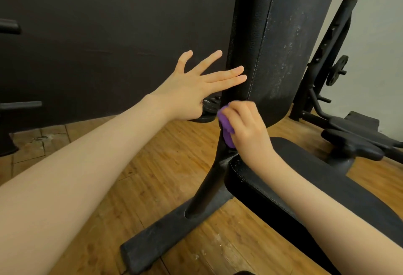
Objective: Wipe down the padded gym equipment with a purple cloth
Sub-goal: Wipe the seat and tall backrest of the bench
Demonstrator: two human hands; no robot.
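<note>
A black padded backrest (281,41) of a gym bench stands upright in the middle, dusty with white specks. Below it the padded seat (309,189) runs toward the lower right. My right hand (246,126) is shut on a bunched purple cloth (226,129), pressed against the black metal support post (209,178) just under the backrest's lower edge. My left hand (196,87) is open with its fingers spread, and the fingertips rest on the left side of the backrest.
The bench's metal base foot (165,233) lies on a wooden floor (130,154). A dark wall mat (109,35) stands behind. Another black machine with a weight plate (337,69) and padded parts (353,141) is at the right. Black bars (13,27) stick out at the left.
</note>
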